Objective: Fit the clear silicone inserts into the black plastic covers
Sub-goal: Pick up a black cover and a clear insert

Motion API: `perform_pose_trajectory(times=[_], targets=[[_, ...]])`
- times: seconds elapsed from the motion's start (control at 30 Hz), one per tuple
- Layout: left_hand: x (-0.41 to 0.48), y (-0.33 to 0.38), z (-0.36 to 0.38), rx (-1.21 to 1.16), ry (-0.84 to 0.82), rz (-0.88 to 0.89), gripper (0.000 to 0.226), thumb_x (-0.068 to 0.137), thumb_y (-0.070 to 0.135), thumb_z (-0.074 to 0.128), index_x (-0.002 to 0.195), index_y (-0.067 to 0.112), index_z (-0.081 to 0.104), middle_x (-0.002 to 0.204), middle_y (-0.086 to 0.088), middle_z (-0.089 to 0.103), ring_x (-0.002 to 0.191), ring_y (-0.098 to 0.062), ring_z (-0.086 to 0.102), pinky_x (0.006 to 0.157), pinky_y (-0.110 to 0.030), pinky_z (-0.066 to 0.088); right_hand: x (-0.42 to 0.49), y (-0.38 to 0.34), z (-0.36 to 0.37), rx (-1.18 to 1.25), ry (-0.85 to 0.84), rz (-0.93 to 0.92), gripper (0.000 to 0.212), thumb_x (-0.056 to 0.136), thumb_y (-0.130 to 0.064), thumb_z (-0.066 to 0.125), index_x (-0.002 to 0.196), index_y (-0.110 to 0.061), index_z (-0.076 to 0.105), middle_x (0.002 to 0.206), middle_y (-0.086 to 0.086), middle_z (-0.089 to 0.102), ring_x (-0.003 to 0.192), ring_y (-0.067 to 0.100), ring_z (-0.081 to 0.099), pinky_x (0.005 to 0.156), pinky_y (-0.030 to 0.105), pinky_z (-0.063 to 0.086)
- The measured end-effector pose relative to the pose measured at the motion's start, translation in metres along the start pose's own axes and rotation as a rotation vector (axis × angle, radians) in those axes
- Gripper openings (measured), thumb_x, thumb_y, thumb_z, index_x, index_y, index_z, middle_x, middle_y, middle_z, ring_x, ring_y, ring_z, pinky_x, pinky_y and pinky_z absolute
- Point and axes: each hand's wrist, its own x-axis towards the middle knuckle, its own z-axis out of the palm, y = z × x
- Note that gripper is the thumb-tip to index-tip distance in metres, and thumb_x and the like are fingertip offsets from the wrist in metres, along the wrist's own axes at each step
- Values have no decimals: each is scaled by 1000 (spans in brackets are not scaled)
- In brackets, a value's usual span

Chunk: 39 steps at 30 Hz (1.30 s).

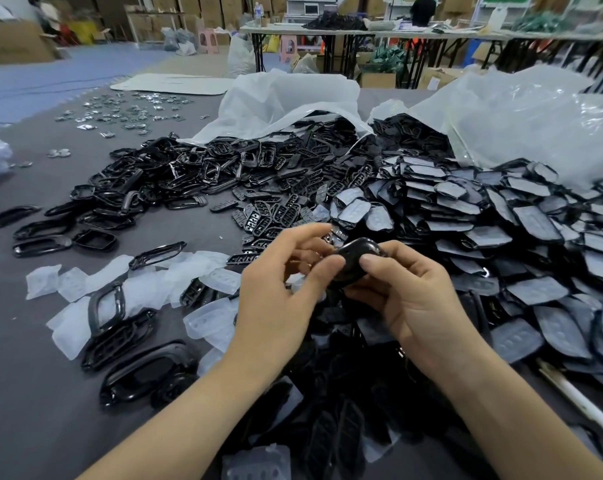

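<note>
Black shiny plastic cover point(358, 258) looks light, hard and maybe slippery, so fingers point(325, 271) of the left hand point(279, 296) and right hand point(410, 299) pinch its edges

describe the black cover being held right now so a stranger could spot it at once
Start at the grey table, where black parts spill from two clear plastic bags. Just in front of those heaps the person's left grip and right grip meet at the centre. The black cover is pinched between their thumbs: the only piece lifted off the table, glossy rounded back up.
</note>
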Motion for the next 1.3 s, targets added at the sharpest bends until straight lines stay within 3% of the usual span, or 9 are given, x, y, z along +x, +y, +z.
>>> perform_pose_trajectory(times=[0.1,0.3,0.43,0.63,0.77,0.9,1.0,1.13,1.3], targets=[[2,3,-1,-84,-16,-106,12,85,36,61,83,27,68,74,-1,66,62,-5,57,59,-10,44,0,-1,0,7,10,-1,1,66,-15,66,66,-15,66,71,7,70,64,14,67,61,23,55],[5,2,-1,-198,-53,-224,19,91,16,59,74,18,66,63,11,65,57,-1,57,55,-13,49,1,2,-1,-4,25,26,17,63,-15,69,80,-13,64,74,6,71,67,14,67,64,24,56],[4,0,0,-180,-31,-218,20,91,15,60,72,13,65,59,10,62,54,-1,54,55,-12,47,1,0,-1,-24,-1,54,4,62,-15,69,64,-18,68,74,6,70,69,15,67,66,25,57],[3,1,0,-146,-18,-190,19,91,13,61,72,13,66,58,7,59,50,-1,52,52,-10,44,1,0,-1,-17,-1,112,13,63,-16,68,75,-15,66,74,9,68,60,17,65,54,23,53],[2,-2,0,-143,-25,-194,17,90,16,63,73,16,68,59,4,61,50,-5,55,52,-11,45,1,0,-2,-57,24,101,16,63,-16,70,77,-12,64,70,6,65,57,13,60,42,18,39],[3,-6,0,-133,-57,-205,7,85,20,68,85,25,73,71,-10,68,60,-20,63,62,-24,54,2,-1,-3,-50,80,100,16,64,-13,69,78,-8,64,71,5,67,60,13,61,44,18,42],[4,-7,-1,-144,-79,-193,15,85,12,69,90,26,73,71,-7,68,59,-7,62,62,-14,49,3,-1,-4,-49,113,104,15,62,-14,70,75,-10,65,74,6,69,63,15,66,48,19,48],[5,-8,-2,-145,-71,-195,16,86,10,67,91,25,73,77,-6,70,61,-7,62,63,-14,49,3,-2,-4,-68,69,135,1,61,-17,71,62,-18,71,73,7,71,64,18,70,50,21,52],[5,-7,-2,-143,-79,-183,15,87,10,66,89,24,71,68,-3,66,59,-7,60,63,-14,48,3,-4,-4,-32,23,180,7,61,-15,71,56,-20,71,73,5,70,69,15,70,53,22,53]])
